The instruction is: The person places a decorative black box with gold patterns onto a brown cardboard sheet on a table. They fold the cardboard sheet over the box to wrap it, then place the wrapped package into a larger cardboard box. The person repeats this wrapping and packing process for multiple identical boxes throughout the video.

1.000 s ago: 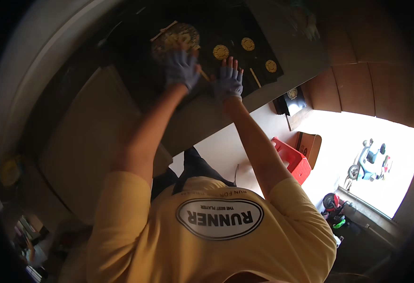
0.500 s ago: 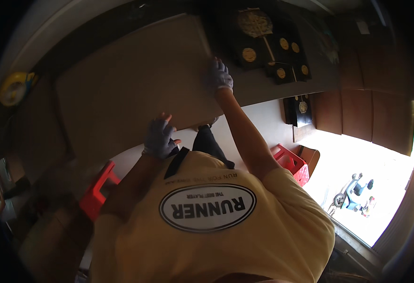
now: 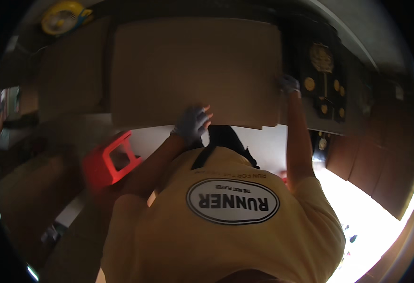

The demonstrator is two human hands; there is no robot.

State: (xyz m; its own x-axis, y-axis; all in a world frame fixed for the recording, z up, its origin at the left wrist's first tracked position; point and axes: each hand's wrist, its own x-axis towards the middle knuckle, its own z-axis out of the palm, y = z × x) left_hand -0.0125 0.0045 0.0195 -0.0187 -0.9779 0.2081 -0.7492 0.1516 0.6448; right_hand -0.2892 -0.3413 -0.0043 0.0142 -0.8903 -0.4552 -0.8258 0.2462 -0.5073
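A wide brown cardboard sheet lies flat in front of me, its near edge close to my body. At that near edge, my left hand wears a grey glove with some fingertips bare. Its fingers are stretched out and apart, with nothing in them. My right hand, also gloved, is at the sheet's right edge. Blur hides how its fingers are set and whether they grip the edge. Right of that hand lies a black printed piece with gold round designs.
A red plastic stool stands at my left. At the far left is a yellow fan. Another brown sheet lies left of the main one. Brown cardboard panels stand at the right beside a bright opening.
The view has swung, so the sheet sits more centrally and the black printed piece farther right. My right hand stays by the sheet's right edge; my left stays near its front edge.
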